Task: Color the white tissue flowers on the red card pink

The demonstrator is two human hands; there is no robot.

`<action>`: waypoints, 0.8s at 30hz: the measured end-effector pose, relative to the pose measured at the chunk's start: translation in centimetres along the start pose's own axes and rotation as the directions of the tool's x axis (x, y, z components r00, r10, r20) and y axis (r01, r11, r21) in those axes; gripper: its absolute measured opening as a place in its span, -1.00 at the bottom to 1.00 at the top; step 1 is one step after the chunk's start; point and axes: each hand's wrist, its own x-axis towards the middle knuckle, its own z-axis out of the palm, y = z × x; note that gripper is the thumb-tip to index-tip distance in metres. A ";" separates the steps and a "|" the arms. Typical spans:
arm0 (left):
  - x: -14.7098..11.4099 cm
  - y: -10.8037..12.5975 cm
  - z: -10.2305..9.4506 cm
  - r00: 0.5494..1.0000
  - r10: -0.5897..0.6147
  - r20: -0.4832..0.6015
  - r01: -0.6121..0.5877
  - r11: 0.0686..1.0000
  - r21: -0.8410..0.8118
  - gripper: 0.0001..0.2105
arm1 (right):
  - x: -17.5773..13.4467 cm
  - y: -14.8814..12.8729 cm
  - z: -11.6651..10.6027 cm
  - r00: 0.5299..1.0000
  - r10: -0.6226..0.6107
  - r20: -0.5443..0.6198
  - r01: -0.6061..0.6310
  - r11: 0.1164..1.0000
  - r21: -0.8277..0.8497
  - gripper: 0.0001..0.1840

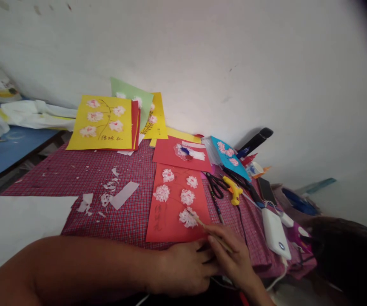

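Observation:
My right hand (231, 255) is closed round a thin paintbrush (215, 236), its tip on the lowest right flower (189, 217) of a red card (173, 225). Several crumpled white-and-pink paper flowers sit on this card, with handwritten characters at its lower left. My left hand (186, 267) lies low at the card's near edge, touching or close under my right hand. Its fingers reach to the right with gaps between them, partly hidden. Above, a second red card (160, 153) overlaps the first and carries a small smeared palette (183, 152) and paper strips.
Yellow flower cards (75, 138) lie at the back left. Paper scraps (106, 199) and a white sheet (20, 216) are on the left. To the right are black scissors (215, 187), a yellow glue gun (233, 190), a blue card (224, 148) and a white power bank (274, 233) with cables.

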 end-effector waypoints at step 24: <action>0.0 0.0 0.6 1.000 0.016 -0.006 -0.016 0.999 -0.032 -0.86 | 0.8 -0.3 0.0 0.982 -0.187 0.040 0.191 0.973 -0.132 -0.63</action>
